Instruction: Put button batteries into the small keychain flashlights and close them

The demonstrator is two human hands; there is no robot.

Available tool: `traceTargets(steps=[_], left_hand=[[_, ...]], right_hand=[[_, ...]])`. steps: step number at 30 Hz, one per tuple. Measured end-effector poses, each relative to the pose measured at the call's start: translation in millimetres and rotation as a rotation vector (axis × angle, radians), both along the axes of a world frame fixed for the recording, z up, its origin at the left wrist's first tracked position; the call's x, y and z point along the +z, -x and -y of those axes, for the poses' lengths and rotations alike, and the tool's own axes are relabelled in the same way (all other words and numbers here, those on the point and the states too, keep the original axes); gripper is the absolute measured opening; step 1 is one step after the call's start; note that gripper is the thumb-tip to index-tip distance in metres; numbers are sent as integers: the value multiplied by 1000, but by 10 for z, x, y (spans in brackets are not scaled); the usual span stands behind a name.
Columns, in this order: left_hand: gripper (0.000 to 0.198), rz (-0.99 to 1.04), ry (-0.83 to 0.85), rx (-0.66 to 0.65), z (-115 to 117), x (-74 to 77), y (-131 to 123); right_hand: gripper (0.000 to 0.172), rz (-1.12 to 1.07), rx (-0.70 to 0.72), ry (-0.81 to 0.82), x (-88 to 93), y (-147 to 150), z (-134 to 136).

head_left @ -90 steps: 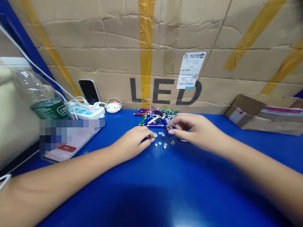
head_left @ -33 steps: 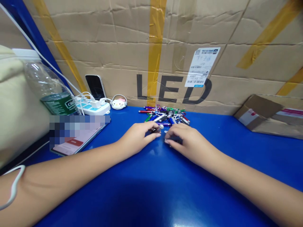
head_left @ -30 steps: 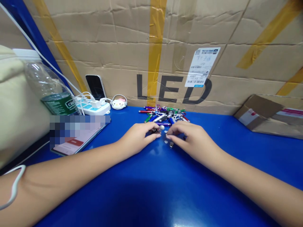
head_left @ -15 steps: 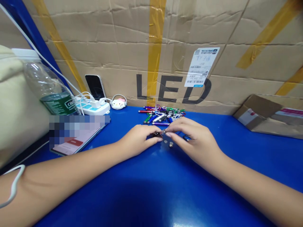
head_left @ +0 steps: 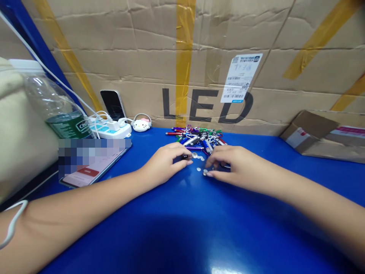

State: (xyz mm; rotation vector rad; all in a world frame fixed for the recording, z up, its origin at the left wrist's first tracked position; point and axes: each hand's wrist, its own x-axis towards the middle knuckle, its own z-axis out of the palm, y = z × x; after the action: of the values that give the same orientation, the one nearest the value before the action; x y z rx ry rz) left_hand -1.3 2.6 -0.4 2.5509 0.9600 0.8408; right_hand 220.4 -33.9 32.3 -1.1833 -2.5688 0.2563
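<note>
Mini flashlight (head_left: 188, 156) pinched in left hand (head_left: 167, 164) grip; right hand (head_left: 232, 165) grip narrow, touching button cell (head_left: 204, 172) on counter (head_left: 182, 228), hold unclear.

Your left hand (head_left: 167, 164) and right hand (head_left: 231, 168) are bare, both of your arms are bare as far up as they show, and a thin white cord (head_left: 13, 225) loops beside your left arm.
</note>
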Motion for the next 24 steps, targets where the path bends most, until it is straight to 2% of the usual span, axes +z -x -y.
traceTargets(steps=[5,10,17,24], left_hand=[[15,-10,-6,-58,-8,-13,-5],[15,-24,-5,-78,-19,-20,-2],[17,-66,-2,-104,-5,-6,-5],[17,-105,27,-141,17,11,-6]], right_hand=[[9,23,48,89,-113,12,-38],[3,15,-16,78,-144,42,-42],[4,-11,-51,109,-130,46,-40],[7,-368,-88,-240,-55,157,60]])
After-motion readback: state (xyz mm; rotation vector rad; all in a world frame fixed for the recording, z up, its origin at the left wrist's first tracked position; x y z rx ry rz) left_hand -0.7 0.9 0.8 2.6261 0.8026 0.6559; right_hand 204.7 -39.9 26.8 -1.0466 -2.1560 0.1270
